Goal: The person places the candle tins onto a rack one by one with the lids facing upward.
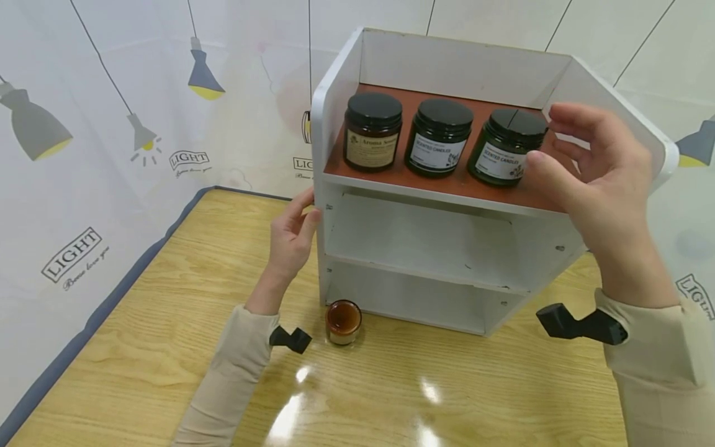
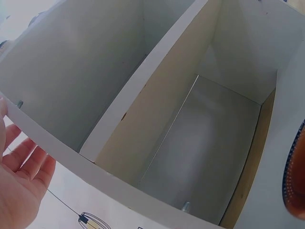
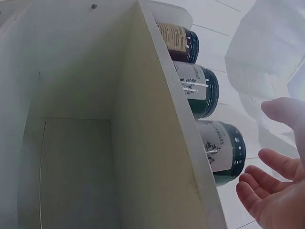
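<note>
Evidently to keep the white shelf unit [image 1: 424, 248] from shifting, the left hand [image 1: 290, 236] rested flat-fingered against its left edge, while the right hand [image 1: 592, 167], its grip loosely spread and empty, hovered beside the rightmost candle jar [image 1: 505, 149] on the top shelf.

The left hand [image 1: 292, 234] sits left of centre in the head view, raised from a forearm that climbs out of the lower left in a beige sleeve. Its fingers are nearly straight and held together, pointing up, thumb alongside. The right hand [image 1: 592, 171] is higher, in the upper right of the frame, its forearm rising from the lower right corner. Its fingers are spread and loosely bent, thumb pointing left, palm facing left. Each wrist carries a black mount.
</note>
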Demonstrator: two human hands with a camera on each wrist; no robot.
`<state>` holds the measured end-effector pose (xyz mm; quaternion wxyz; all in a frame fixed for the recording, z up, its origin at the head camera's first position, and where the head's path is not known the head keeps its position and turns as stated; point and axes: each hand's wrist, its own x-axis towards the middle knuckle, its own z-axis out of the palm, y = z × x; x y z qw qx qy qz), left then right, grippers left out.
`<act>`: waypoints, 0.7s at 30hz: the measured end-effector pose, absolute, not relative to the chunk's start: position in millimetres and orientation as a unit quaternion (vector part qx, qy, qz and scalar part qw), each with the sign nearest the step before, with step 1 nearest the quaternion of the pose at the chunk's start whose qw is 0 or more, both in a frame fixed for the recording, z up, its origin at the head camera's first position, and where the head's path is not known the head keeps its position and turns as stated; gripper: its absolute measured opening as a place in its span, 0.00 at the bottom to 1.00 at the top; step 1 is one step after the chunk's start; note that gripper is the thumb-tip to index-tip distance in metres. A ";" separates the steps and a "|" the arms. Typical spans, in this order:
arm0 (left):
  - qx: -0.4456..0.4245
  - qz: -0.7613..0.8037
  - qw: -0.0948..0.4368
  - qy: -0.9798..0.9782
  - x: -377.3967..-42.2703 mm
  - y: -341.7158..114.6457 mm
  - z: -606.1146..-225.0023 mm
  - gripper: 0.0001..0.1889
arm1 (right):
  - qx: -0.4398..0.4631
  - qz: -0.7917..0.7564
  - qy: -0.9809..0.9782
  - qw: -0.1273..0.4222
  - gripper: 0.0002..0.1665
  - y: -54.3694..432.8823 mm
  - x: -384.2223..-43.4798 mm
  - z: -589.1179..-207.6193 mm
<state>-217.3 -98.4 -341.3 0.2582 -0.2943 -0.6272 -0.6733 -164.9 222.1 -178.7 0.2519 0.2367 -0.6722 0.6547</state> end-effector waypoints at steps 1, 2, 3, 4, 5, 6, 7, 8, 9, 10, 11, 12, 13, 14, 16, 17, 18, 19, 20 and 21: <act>-0.295 -0.674 0.258 -0.626 -217.4 -98.5 -341.3 0.33 | 0.239 0.658 -0.667 0.255 0.27 221.8 -163.2 -179.8; -0.296 -0.674 0.257 -0.626 -217.4 -98.5 -341.4 0.32 | 0.243 0.653 -0.667 0.262 0.27 221.4 -161.4 -180.9; -0.296 -0.675 0.257 -0.625 -217.5 -98.5 -341.4 0.32 | 0.247 0.650 -0.667 0.270 0.27 221.0 -159.6 -181.8; -0.297 -0.675 0.256 -0.625 -217.5 -98.6 -341.4 0.32 | 0.247 0.644 -0.669 0.278 0.27 220.3 -157.7 -182.3; -0.297 -0.675 0.256 -0.625 -217.5 -98.7 -341.4 0.32 | 0.247 0.637 -0.672 0.285 0.26 219.6 -155.8 -182.8; -0.297 -0.676 0.255 -0.624 -217.7 -98.7 -341.6 0.32 | 0.248 0.635 -0.672 0.291 0.26 219.0 -153.9 -183.5; -0.297 -0.676 0.255 -0.625 -217.7 -99.0 -341.8 0.32 | 0.245 0.638 -0.669 0.292 0.26 218.0 -152.0 -184.1; -0.297 -0.676 0.255 -0.625 -217.7 -99.2 -342.0 0.31 | 0.247 0.635 -0.670 0.295 0.26 217.4 -150.2 -184.8; -0.296 -0.676 0.255 -0.625 -217.6 -99.4 -342.0 0.31 | 0.247 0.640 -0.666 0.293 0.26 216.8 -148.5 -185.5; -0.297 -0.676 0.254 -0.624 -217.6 -99.5 -342.0 0.31 | 0.248 0.643 -0.664 0.291 0.26 216.4 -146.6 -186.5; -0.297 -0.677 0.254 -0.624 -217.5 -99.6 -342.0 0.30 | 0.250 0.648 -0.659 0.289 0.26 215.8 -144.7 -187.9; -0.298 -0.677 0.253 -0.624 -217.5 -99.6 -341.9 0.30 | 0.252 0.653 -0.654 0.287 0.26 215.3 -142.9 -189.3; -0.299 -0.678 0.253 -0.622 -217.4 -99.6 -341.7 0.30 | 0.255 0.654 -0.652 0.286 0.26 215.0 -141.0 -190.7; -0.300 -0.679 0.252 -0.620 -217.4 -99.5 -341.4 0.29 | 0.258 0.658 -0.648 0.284 0.26 214.5 -139.0 -192.3; -0.303 -0.679 0.251 -0.619 -217.4 -99.5 -341.0 0.29 | 0.263 0.658 -0.646 0.284 0.26 213.6 -135.0 -195.8; -0.304 -0.679 0.251 -0.619 -217.5 -99.5 -341.0 0.29 | 0.266 0.657 -0.646 0.284 0.26 213.2 -133.2 -197.6; -0.305 -0.679 0.252 -0.619 -217.6 -99.5 -340.9 0.29 | 0.270 0.657 -0.644 0.284 0.26 212.9 -131.5 -199.2; -0.305 -0.680 0.252 -0.618 -217.7 -99.6 -341.0 0.29 | 0.272 0.655 -0.645 0.283 0.26 212.5 -129.8 -200.7; -0.305 -0.679 0.252 -0.619 -217.9 -99.7 -341.2 0.30 | 0.275 0.655 -0.645 0.283 0.26 212.2 -128.4 -202.4; -0.305 -0.678 0.253 -0.619 -218.0 -99.8 -341.4 0.30 | 0.277 0.655 -0.645 0.280 0.26 211.9 -127.0 -204.2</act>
